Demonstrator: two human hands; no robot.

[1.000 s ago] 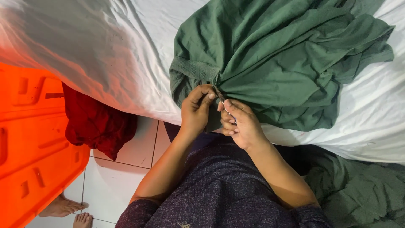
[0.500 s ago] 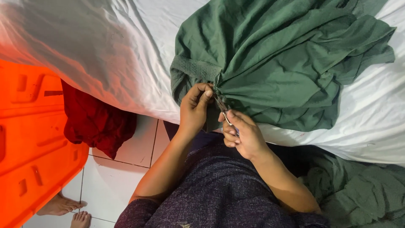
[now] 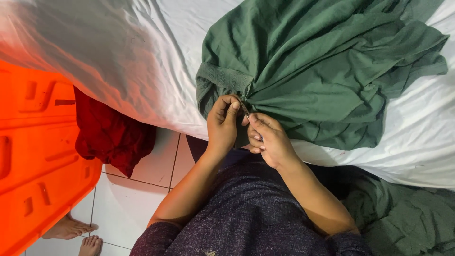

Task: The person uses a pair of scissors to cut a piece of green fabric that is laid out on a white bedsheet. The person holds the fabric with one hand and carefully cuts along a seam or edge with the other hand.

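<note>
Both hands pinched tight on a gathered fold of green cloth at the bed's edge.

Left hand [image 3: 222,124] clamps the bunched green garment [image 3: 322,71] between thumb and fingers; right hand [image 3: 268,140] is closed just beside it on something thin and dark, possibly a small tool, too small to tell. Green fabric fans outward across the white sheet [image 3: 156,57]. Below left, red cloth [image 3: 113,135] hangs beside an orange plastic crate [image 3: 33,151], bare feet [image 3: 71,230] on tiled floor [image 3: 118,208].

Your hands met at the bed's [image 3: 142,71] near edge, left hand [image 3: 222,124] touching right hand [image 3: 268,140], both on the cloth [image 3: 322,71] lying across the sheet. Left of you a crate [image 3: 33,156] stood on the floor [image 3: 123,208], a garment [image 3: 111,135] between crate and bed.
</note>
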